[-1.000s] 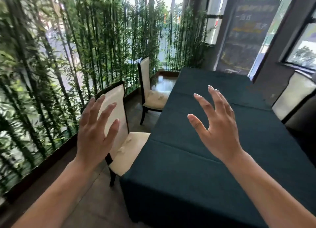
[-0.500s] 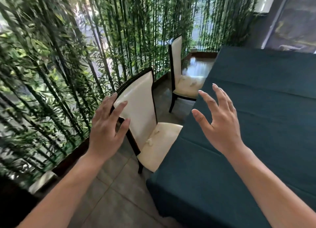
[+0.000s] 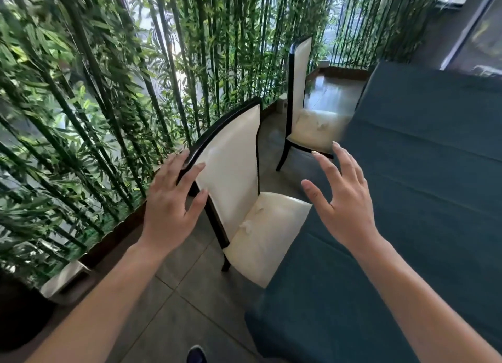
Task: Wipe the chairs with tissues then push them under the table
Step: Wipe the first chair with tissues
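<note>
Green bamboo lines the room. Your left hand and right hand are spread wide, holding nothing, near the white chair beside the counter.

We see bright daylight coming through the bamboo screen at left, blowing out the gaps to white. A soft sheen lies on the near chair back. The wide lens bows straight lines at the edges, and the table edge smears slightly
</note>
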The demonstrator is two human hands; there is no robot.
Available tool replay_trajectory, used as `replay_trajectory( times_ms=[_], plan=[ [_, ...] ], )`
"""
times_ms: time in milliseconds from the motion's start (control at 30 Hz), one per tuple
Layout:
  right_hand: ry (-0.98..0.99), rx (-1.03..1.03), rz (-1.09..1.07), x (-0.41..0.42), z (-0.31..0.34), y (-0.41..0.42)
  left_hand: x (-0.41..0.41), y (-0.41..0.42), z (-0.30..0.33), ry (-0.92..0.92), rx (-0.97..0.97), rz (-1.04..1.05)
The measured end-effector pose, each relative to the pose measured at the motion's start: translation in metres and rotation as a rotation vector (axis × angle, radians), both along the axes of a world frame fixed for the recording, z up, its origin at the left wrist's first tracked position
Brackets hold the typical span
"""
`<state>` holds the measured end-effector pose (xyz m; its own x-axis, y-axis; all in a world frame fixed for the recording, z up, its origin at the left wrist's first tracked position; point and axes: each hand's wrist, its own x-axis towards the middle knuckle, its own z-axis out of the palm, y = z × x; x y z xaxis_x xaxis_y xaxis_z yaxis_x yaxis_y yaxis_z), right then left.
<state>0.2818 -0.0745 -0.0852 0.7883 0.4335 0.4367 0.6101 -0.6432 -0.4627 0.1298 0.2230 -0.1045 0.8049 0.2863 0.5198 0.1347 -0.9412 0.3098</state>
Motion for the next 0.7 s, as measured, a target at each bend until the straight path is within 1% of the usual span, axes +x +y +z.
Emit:
replay_trajectory(
  times_ms=[133,267,400,467,600,700],
  plan=[
    [-0.005,-0.021,-0.049,0.009,-0.006,0.047,0.013,0.051,-0.012,0.117,-0.031,-0.035],
    [-0.008,-0.058,-0.114,0.006,-0.014,0.089,0.022,0.082,-0.03,0.126,0.013,-0.198],
    [-0.03,-0.094,-0.192,-0.002,-0.027,0.113,0.036,0.092,-0.048,0.159,0.068,-0.335],
    [-0.019,-0.114,-0.226,-0.002,-0.034,0.119,0.046,0.095,-0.057,0.163,0.078,-0.371],
    [-0.036,-0.145,-0.301,0.007,-0.045,0.118,0.069,0.095,-0.073,0.181,0.094,-0.411],
    [-0.151,-0.11,-0.269,0.021,-0.062,0.118,0.084,0.084,-0.087,0.221,0.124,-0.374]
  ],
)
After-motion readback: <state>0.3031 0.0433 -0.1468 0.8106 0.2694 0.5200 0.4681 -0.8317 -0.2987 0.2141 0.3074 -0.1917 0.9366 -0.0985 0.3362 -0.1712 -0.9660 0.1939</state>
